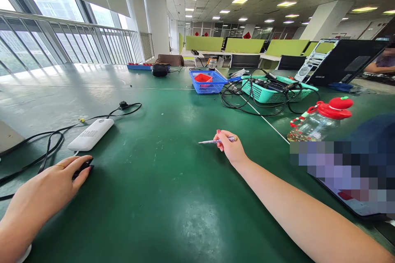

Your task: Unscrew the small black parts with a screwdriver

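Observation:
My left hand [51,189] rests at the lower left, its fingers curled round a small black object [82,167] that is mostly hidden. A ring is on one finger. Just beyond these fingers lies a white power bank [91,134], with a short white cable end between it and the hand. Right of the middle, my right hand [230,146] grips a slim pen [212,141] with a pale purple barrel. The pen lies nearly level, its tip pointing left, low over the green table [160,197].
Black cables [49,148] run along the left. Farther back are a blue basket [208,87] with a red tray and a teal basket [268,96] of tangled cords. A red-lidded bottle [319,121] stands right, near a tablet-like device [348,205]. A person's arm [375,67] shows far right.

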A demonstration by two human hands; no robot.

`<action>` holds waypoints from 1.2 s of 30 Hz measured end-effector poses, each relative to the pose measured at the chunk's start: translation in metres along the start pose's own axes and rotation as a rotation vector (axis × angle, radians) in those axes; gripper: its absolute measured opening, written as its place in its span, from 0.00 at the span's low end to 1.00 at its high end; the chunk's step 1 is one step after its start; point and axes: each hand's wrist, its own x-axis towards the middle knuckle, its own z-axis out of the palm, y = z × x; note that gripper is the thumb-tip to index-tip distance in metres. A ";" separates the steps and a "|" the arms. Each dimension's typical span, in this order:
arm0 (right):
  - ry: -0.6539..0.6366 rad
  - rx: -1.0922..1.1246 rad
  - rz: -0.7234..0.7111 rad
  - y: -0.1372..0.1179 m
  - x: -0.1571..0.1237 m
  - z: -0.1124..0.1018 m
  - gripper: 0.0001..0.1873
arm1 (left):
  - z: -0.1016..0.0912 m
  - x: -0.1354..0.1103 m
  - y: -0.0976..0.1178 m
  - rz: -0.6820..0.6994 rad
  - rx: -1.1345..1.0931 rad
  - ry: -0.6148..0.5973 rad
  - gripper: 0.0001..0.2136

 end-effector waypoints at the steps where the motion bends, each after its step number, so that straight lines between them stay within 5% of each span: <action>1: -0.001 -0.001 -0.001 0.000 0.000 0.000 0.24 | -0.002 0.000 0.002 0.017 0.028 -0.018 0.24; 13: -0.028 -0.078 -0.068 -0.001 -0.005 0.001 0.24 | -0.037 0.002 0.028 -0.004 0.013 -0.086 0.24; 16: -0.068 -0.212 -0.238 -0.007 -0.014 0.006 0.19 | -0.056 0.013 0.061 0.154 -0.149 -0.074 0.24; 20: -0.221 -0.423 -0.522 -0.016 -0.027 0.013 0.08 | -0.070 0.041 0.138 0.409 -0.404 -0.152 0.21; 24: -0.196 -0.570 -0.767 -0.023 -0.036 0.013 0.04 | -0.059 0.073 0.216 0.561 -0.587 -0.139 0.22; 27: -0.162 -0.612 -0.913 -0.027 -0.039 0.011 0.06 | -0.045 0.087 0.251 0.591 -0.670 -0.157 0.24; 36: -0.264 -0.749 -1.058 -0.028 -0.041 0.017 0.09 | -0.018 0.096 0.260 0.453 -0.940 -0.286 0.27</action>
